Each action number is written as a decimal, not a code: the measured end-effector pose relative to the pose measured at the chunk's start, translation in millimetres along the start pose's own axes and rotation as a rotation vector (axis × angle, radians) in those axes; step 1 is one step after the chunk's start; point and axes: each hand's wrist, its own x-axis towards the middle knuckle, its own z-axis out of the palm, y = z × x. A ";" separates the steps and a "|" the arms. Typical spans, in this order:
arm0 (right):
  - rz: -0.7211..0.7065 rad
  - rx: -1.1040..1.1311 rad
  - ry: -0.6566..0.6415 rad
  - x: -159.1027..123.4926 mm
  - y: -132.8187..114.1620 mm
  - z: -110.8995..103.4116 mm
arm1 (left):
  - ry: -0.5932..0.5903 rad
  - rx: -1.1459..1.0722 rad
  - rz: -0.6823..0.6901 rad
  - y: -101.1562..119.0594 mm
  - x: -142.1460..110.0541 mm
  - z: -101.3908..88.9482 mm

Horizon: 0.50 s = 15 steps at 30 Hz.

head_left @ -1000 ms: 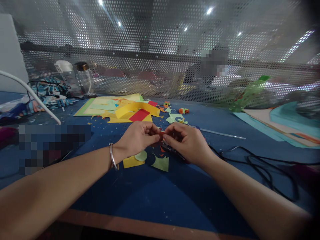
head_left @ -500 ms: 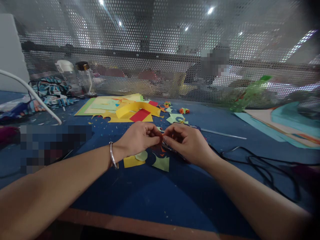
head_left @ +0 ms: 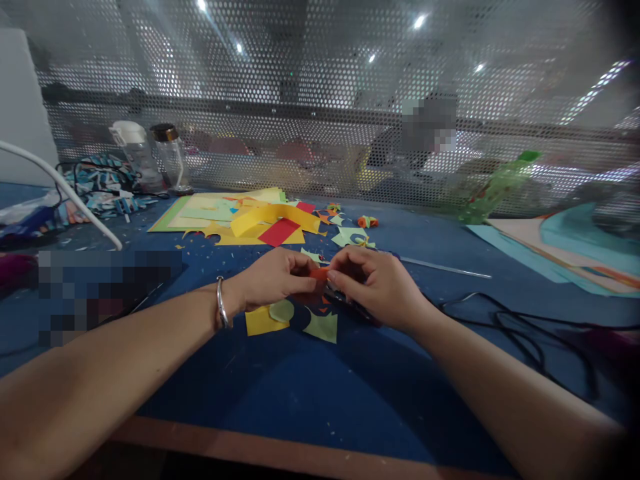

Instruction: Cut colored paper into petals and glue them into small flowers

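Note:
Between my two hands is a small piece of orange paper [head_left: 319,273], partly covered by the fingers. My left hand [head_left: 280,277], with a silver bangle [head_left: 222,303] at the wrist, pinches its left side. The fingertips of my right hand [head_left: 373,283] close on its right side. Below my right hand lies a dark object that I cannot make out. Just in front of my hands are a yellow paper scrap [head_left: 265,321], a pale green paper circle [head_left: 281,311] and a green cut scrap [head_left: 323,327].
Behind my hands lie yellow and green paper sheets [head_left: 200,215], a red strip [head_left: 280,232] and a rolled orange paper piece [head_left: 367,221]. Black cable [head_left: 493,313] loops at right near a thin rod [head_left: 445,268]. Two bottles [head_left: 133,153] stand back left before a perforated metal screen [head_left: 310,127].
My left hand has shifted slightly left, away from my right fingertips, and more of the orange paper shows between them. My right hand stays almost in place.

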 end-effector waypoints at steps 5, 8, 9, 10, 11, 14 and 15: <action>0.018 0.050 -0.018 -0.2 -1.2 -1.8 | -0.027 -0.001 0.008 1.0 -0.1 -1.0; 0.073 0.121 -0.037 0.2 -3.3 -2.9 | -0.032 0.007 0.019 1.6 -0.1 -1.2; 0.094 0.149 -0.045 0.5 -3.6 -3.2 | -0.034 0.012 0.025 1.9 -0.3 -1.2; 0.115 0.175 -0.051 0.7 -3.8 -3.3 | -0.036 0.021 0.032 2.2 -0.6 -1.1; 0.134 0.199 -0.058 0.9 -3.7 -3.5 | -0.037 0.029 0.042 2.5 -1.0 -1.1; 0.187 0.233 -0.082 0.7 -2.9 -3.9 | -0.050 0.046 0.064 4.0 -2.6 -1.7; 0.203 0.240 -0.091 0.5 -2.7 -4.1 | -0.058 0.042 0.065 4.5 -3.0 -2.2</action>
